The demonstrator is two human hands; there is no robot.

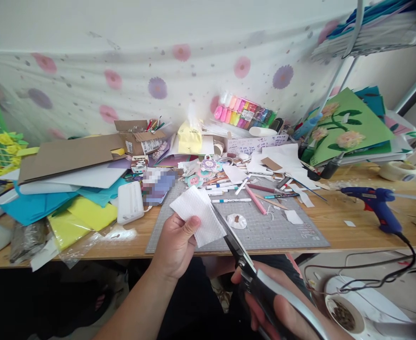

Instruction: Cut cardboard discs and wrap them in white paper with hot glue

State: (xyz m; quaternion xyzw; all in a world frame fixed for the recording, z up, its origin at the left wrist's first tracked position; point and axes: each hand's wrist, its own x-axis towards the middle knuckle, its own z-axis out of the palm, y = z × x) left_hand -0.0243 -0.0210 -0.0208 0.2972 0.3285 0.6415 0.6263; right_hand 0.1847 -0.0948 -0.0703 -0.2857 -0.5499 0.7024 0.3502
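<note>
My left hand (177,246) pinches a folded piece of white textured tissue paper (200,213) between thumb and fingers, just over the front edge of the table. In my right hand (277,302) is a large pair of scissors (241,257) with black and grey handles, the fingers wrapped through the loops. Its blades point up and away from me, along the right edge of the tissue paper. Whether the paper lies between the blades I cannot tell. Behind the scissors, a small round white piece with a brown centre (237,221) lies on the grey cutting mat (179,238).
Pens and paper scraps (234,174) clutter the back of the mat. At right lies a blue glue gun (374,203), its cable hanging over the edge. Coloured sheets and cardboard (69,163) are piled at left. A white bowl (346,314) sits below, right of the table.
</note>
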